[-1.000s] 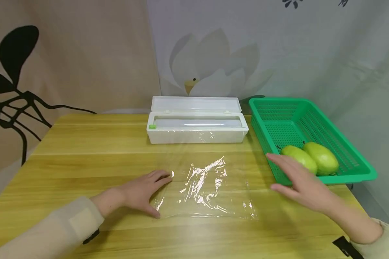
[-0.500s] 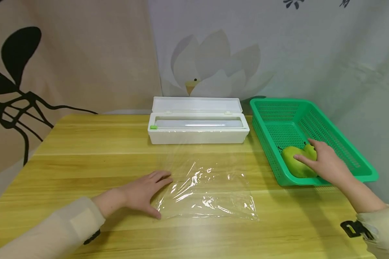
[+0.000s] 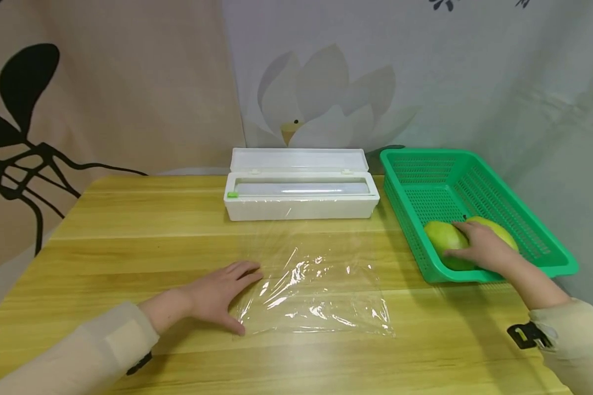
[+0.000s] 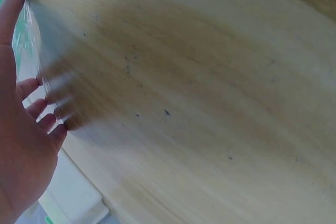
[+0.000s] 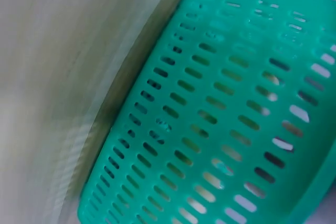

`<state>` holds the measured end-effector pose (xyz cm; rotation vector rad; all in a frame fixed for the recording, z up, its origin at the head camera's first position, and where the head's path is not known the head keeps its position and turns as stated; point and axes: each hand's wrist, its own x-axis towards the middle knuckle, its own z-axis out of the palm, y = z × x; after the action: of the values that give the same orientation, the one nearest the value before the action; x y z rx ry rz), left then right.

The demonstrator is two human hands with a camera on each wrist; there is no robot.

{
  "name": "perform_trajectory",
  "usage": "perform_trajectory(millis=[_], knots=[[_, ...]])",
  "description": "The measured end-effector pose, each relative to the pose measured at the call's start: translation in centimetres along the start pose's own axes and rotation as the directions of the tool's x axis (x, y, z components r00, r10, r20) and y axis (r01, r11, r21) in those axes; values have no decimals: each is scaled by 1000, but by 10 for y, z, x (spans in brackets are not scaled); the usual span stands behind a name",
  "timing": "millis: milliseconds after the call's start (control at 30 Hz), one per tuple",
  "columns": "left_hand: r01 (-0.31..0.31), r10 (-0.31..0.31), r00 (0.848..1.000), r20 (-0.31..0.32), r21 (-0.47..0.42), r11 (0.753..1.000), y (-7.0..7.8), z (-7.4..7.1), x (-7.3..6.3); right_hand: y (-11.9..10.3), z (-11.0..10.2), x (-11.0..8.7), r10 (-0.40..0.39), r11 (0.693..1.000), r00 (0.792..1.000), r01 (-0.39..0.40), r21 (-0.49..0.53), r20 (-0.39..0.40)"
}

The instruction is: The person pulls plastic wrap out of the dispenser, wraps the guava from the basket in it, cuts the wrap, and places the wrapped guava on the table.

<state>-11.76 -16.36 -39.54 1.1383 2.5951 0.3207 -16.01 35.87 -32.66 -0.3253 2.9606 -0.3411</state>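
Note:
A sheet of clear cling film (image 3: 316, 285) lies on the wooden table, running forward from a white dispenser (image 3: 301, 209) whose lid is raised. My left hand (image 3: 210, 296) rests at the film's left edge, fingers and thumb spread; the left wrist view shows its fingertips (image 4: 62, 128) along that edge. Inside the green basket (image 3: 533, 219), my right hand (image 3: 486, 249) grips the left green pear (image 3: 440, 238), thumb on its near side. A second pear (image 3: 504, 233) sits right behind that hand, partly covered. The right wrist view shows the basket's slotted wall; the hand is hidden there.
The basket stands at the table's right edge, close to the dispenser's right end. A small green slider (image 3: 233, 195) sits at the left of the dispenser's front edge. A printed curtain (image 3: 326, 82) hangs behind the table.
My right hand has moved from beside the basket's near left side into it, over the pears, then onto the left one. My left hand has stayed put on the film.

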Motion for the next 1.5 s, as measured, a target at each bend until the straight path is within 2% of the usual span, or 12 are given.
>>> perform_trajectory(millis=[167,300,667,1000,1233,1500], knots=[[3,-3,1000,1,-4,1000,1,-1,-1,2,1,4,-40,999,999,40,2,33],[14,-14,1000,13,-13,1000,2,-1,-2,3,2,5,-38,999,999,37,9,36],[17,-17,1000,15,-14,1000,1,-1,-1,1,-8,-1,63,985,998,-65,162,15],[14,-14,1000,8,-21,1000,1,-1,-1,5,-25,-7,111,915,993,-118,385,41],[12,-12,1000,18,-29,999,2,-2,-2,1,-32,-10,164,866,986,-165,471,45],[12,-11,1000,15,-19,1000,2,-2,-2,-5,-38,-12,158,826,987,-122,550,-19]])
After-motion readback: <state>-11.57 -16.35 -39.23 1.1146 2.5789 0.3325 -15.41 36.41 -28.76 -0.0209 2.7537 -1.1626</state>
